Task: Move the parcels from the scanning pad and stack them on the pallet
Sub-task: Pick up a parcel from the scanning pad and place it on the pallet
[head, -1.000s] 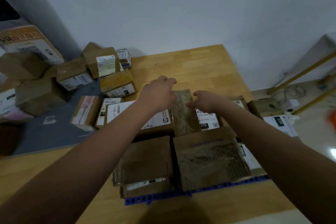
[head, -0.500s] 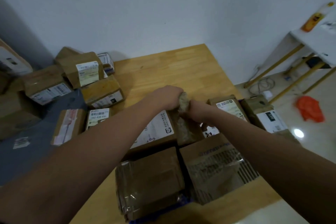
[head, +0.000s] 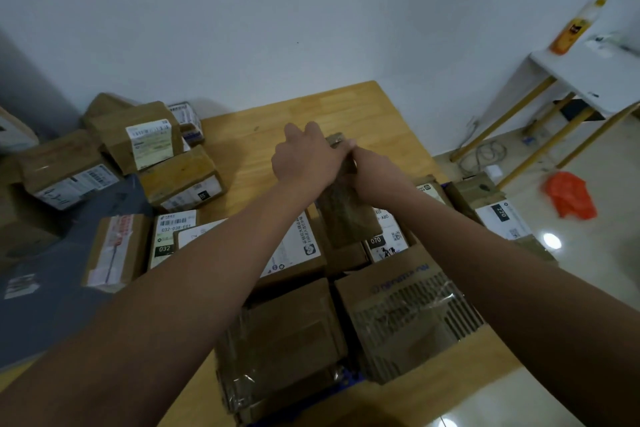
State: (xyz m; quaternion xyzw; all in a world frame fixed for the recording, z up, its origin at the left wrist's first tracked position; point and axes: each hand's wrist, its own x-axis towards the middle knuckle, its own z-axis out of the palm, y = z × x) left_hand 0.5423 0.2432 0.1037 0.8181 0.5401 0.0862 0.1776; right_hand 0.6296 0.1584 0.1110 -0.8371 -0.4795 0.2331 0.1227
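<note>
- Since a second ago, the slim brown parcel (head: 346,215) goes from lying flat on the stack to tilting steeply, its far end raised between your hands.
- Your left hand (head: 308,159) curls its fingers over that raised end. Your right hand (head: 375,172) grips the same end from the right, its fingers mostly hidden.
- Its lower end sits among the labelled boxes (head: 294,246) on the blue pallet (head: 349,378), which lies on the counter (head: 311,114).
- More parcels (head: 145,135) crowd the grey scanning pad (head: 52,308) to your left.
</note>
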